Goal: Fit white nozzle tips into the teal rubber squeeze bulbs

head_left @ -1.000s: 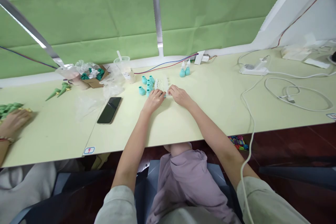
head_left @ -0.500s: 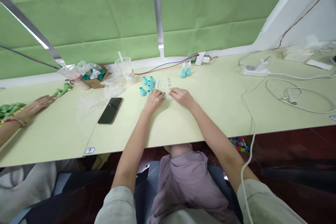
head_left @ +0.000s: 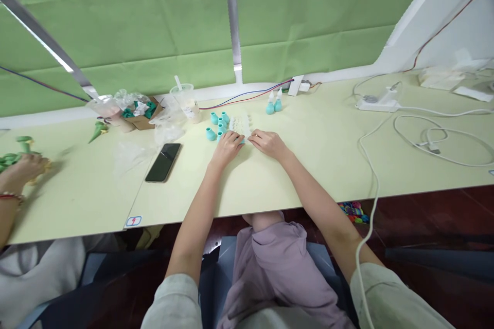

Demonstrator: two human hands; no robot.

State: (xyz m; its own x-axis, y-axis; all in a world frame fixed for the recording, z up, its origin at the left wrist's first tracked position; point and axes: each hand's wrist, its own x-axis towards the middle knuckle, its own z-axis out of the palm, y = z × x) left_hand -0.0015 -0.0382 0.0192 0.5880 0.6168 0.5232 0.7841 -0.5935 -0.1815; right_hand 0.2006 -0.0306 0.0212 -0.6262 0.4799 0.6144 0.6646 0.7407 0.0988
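Observation:
My left hand (head_left: 227, 147) and my right hand (head_left: 267, 143) rest close together on the pale table (head_left: 270, 175), fingers curled at the near edge of a cluster of small white pieces (head_left: 240, 124). A teal piece shows under my left fingertips; what either hand grips is too small to make out. Several teal bulbs (head_left: 216, 124) stand just left of the white pieces. Two teal bulbs with white tips (head_left: 274, 105) stand further back to the right.
A black phone (head_left: 162, 162) lies left of my left arm. A cardboard box of teal and clear wrappers (head_left: 139, 112) and a plastic cup (head_left: 186, 96) sit at the back left. White cables and a power strip (head_left: 376, 103) cover the right. Another person's hand (head_left: 21, 169) holds green pieces at far left.
My hands have hardly moved. The other person's hand at the far left drew back from the green cones toward the table's left edge.

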